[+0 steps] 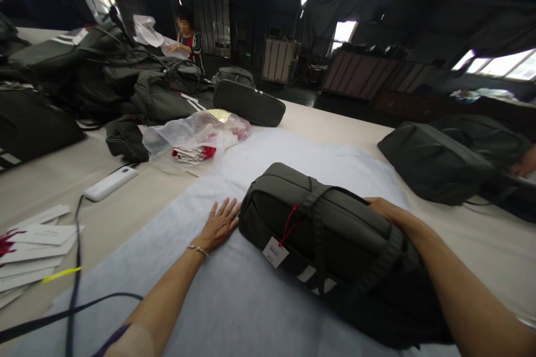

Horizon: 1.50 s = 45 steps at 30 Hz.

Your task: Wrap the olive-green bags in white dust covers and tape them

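A dark olive bag (pixel 335 234) lies on a pale sheet (pixel 234 290) in front of me, with a white tag (pixel 275 252) on a red cord hanging from its strap. My left hand (pixel 218 226) lies flat on the sheet, fingers spread, touching the bag's left end. Over the far right side of the bag rests my right hand (pixel 383 207), laid against the top; its fingers are partly hidden behind the bag.
A heap of similar dark bags (pixel 125 78) fills the back left, with another bag (pixel 435 162) at right. A clear plastic bag of red-corded tags (pixel 201 136), a white power bank (pixel 109 183) with cable and paper tags (pixel 33 251) lie left. A person stands at the back.
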Tool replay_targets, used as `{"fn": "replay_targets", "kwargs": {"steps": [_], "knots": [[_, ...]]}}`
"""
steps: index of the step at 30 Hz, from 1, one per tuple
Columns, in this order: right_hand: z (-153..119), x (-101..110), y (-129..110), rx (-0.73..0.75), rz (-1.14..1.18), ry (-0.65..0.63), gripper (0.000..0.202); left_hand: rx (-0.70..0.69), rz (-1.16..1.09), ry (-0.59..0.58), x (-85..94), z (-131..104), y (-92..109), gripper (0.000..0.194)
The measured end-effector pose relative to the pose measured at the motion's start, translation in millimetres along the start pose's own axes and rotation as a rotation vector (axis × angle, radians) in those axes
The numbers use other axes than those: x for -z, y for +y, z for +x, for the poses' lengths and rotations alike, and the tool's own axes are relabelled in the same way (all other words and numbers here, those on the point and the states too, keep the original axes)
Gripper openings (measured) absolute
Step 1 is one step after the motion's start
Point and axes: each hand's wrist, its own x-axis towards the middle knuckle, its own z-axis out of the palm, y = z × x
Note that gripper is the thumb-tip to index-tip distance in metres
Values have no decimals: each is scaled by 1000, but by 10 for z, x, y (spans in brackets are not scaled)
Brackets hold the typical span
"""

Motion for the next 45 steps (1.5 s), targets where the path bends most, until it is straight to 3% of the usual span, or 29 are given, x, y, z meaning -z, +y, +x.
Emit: {"fn": "replay_targets", "kwargs": {"steps": [3, 5, 8, 11, 13, 14, 15, 17, 19, 21, 23, 26, 28, 30, 34, 36, 39, 45], "knots": [[-16, 17, -41, 40, 27, -112, 25, 8, 98, -90, 50, 14, -35, 46], [-55, 43, -101, 46, 17, -129, 26, 11, 145, -101, 179, 62, 21, 44], [-135, 106, -215, 28, -27, -129, 25, 29, 147, 28, 519, 253, 340, 49], [-156, 155, -279, -4, -62, -128, 27, -6, 81, 266, 904, 616, 1058, 62], [-139, 152, -282, -28, -55, -137, 29, -266, 48, 356, 1056, 866, 1734, 60], [-131, 139, -282, -39, -45, -141, 28, -418, 79, 340, 1074, 961, 2091, 57], [-126, 125, -285, -47, -31, -144, 28, -538, 142, 296, 1048, 1031, 2432, 56], [-129, 119, -302, -50, 11, -149, 27, -658, 280, 60, 878, 1105, 2981, 55], [-162, 203, -311, -25, 84, -145, 34, -627, 368, -176, 631, 1137, 3267, 56], [-262, 413, -268, 24, 179, -112, 46, -557, 408, -312, 427, 1176, 3318, 60], [-477, 693, -139, 90, 267, 2, 51, -527, 429, -360, 327, 1230, 3257, 63], [-1037, 888, 205, 133, 358, 319, 53, -532, 455, -386, 322, 1303, 3171, 65], [-1479, 645, 494, 98, 396, 539, 56, -532, 458, -385, 335, 1327, 3151, 67], [-1857, 89, 808, 34, 354, 650, 55, -534, 446, -379, 329, 1337, 3141, 69], [-2192, -1285, 1357, -148, 59, 631, 50, -527, 428, -386, 304, 1354, 3123, 72], [-2196, -1759, 1506, -166, -103, 610, 51, -519, 435, -400, 311, 1365, 3121, 73], [-2161, -2080, 1589, -117, -268, 605, 53, -515, 444, -408, 341, 1371, 3132, 71], [-2160, -2072, 1596, -101, -343, 551, 52, -515, 481, -413, 403, 1326, 3194, 67]]}}
